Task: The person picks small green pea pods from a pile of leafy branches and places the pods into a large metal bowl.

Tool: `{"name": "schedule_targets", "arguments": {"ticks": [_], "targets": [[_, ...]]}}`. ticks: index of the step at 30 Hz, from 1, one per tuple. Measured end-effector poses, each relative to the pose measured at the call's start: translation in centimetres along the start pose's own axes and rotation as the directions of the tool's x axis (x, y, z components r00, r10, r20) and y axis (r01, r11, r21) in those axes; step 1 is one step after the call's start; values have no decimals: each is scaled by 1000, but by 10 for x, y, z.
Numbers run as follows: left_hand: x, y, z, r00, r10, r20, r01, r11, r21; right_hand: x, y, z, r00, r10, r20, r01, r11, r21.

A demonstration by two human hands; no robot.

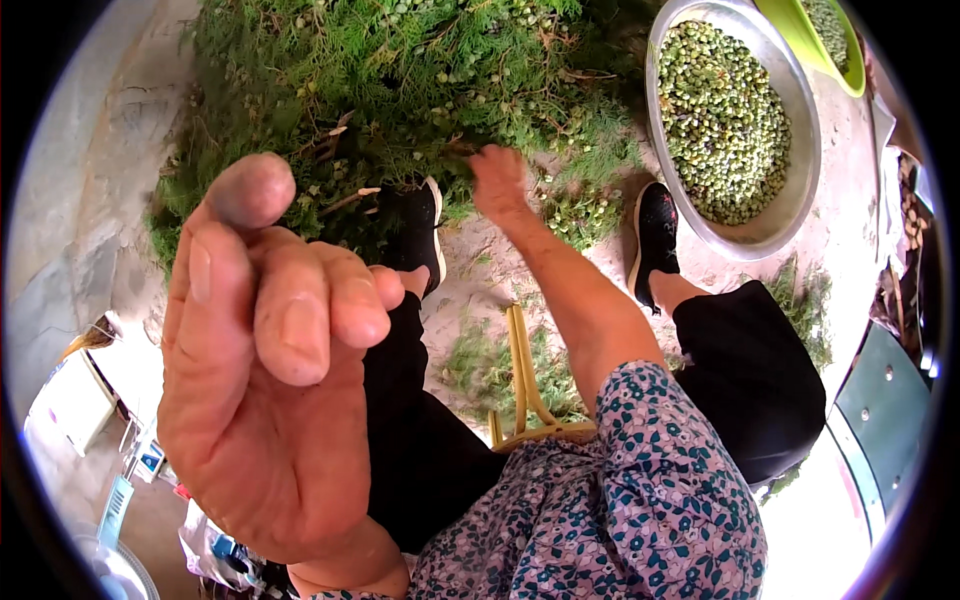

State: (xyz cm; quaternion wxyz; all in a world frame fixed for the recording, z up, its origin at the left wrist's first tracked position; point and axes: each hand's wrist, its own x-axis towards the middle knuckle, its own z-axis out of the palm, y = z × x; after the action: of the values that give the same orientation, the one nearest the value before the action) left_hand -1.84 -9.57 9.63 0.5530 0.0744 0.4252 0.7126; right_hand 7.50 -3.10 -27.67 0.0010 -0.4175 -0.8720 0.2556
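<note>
Green branches (400, 75) lie on the floor (478, 262) by the shoes (655, 235), maybe for easy reach; the right hand (498, 180) is at their edge, tips hidden, so I can't tell if it pinches any; the left hand (270, 400) is up close, bent, grip unclear; a metal bowl (806, 150) of green berries (725, 125) sits nearby, top cut off.

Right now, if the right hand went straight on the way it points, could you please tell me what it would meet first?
Probably the branches, just beyond the right hand; depth and any present contact are hard to tell.
</note>
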Motion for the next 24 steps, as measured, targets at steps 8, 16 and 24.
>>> {"name": "schedule_targets", "arguments": {"ticks": [8,16,24], "targets": [[6,-4,-3,1000,-28,2,28,1000,11,-93,85,-6,974,-219,61,225,964,-144],[14,-15,11,997,-74,-4,74,996,44,-17,83,-23,978,-139,-158,125,988,-94],[14,-17,9,998,-66,15,65,994,83,-80,118,-24,986,149,81,-140,984,-108]]}}
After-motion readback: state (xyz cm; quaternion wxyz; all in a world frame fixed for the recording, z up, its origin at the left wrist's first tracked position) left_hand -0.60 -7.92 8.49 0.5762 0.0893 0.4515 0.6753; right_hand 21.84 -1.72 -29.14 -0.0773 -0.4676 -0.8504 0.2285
